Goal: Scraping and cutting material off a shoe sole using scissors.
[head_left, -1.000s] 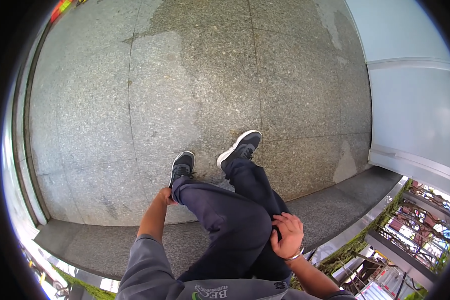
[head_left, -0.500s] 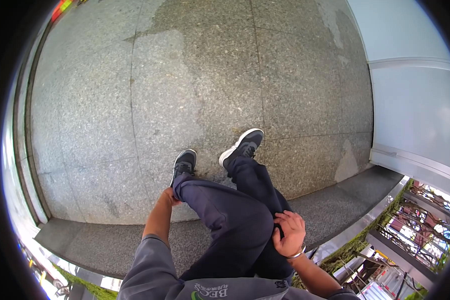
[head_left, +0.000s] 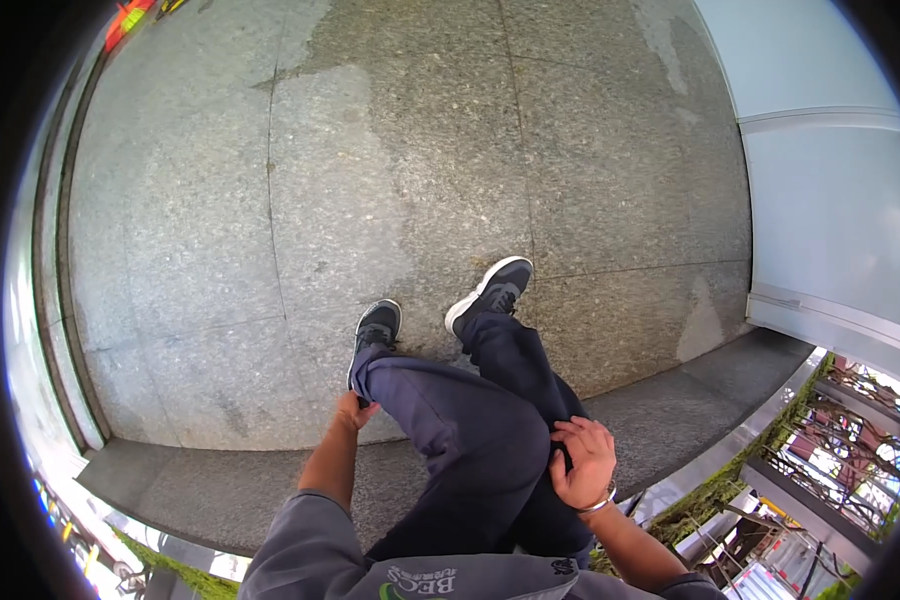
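Note:
I sit with my legs forward, in dark navy trousers (head_left: 460, 440) and dark shoes with white soles. Down by the left ankle is my left hand (head_left: 353, 410), beside the trouser hem and behind the left shoe (head_left: 378, 328). Its fingers are bent around a small dark patch that I cannot make out; some fingertips are hidden. My right hand (head_left: 585, 465) rests on the right knee with its fingers loosely stretched, holding nothing. A silver bracelet (head_left: 598, 503) circles that wrist. The right shoe (head_left: 495, 292) points forward and to the right.
Speckled grey stone paving (head_left: 350, 170) spreads ahead. A dark stone ledge (head_left: 690, 400) runs under me. To the right stands a pale blue panel (head_left: 830, 210); on the left is a framed edge (head_left: 58, 230). Moss and metal bars (head_left: 820, 490) lie behind, and an orange-red object (head_left: 125, 25) at far left.
My left hand has slipped slightly back from the trouser hem, and a dark gap now shows by its fingers. The right hand stays on the knee. The view has shifted slightly.

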{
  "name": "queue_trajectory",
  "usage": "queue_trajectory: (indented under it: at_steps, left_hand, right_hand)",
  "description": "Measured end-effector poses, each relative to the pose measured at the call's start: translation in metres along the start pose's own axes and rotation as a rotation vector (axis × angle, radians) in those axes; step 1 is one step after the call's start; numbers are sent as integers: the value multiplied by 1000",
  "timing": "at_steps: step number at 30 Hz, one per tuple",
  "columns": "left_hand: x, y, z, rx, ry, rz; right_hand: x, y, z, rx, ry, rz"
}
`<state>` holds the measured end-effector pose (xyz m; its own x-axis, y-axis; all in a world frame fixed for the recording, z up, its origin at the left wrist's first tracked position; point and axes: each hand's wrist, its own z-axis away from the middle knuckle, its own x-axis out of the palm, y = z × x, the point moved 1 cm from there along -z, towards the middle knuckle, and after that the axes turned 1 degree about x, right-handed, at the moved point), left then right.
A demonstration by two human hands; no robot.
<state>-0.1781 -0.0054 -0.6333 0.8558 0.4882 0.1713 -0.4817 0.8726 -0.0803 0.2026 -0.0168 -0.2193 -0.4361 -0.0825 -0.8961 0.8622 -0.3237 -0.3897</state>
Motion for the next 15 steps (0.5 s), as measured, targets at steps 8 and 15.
queue_trajectory:
  at_steps: [8, 15]
  left_hand:
    - [84, -11, 68, 392, 234, -383]
    - [66, 2, 61, 330, 152, -588]
  right_hand:
    - [-1, 8, 2, 3, 20, 1]
    - [0, 3, 1, -19, 34, -11]
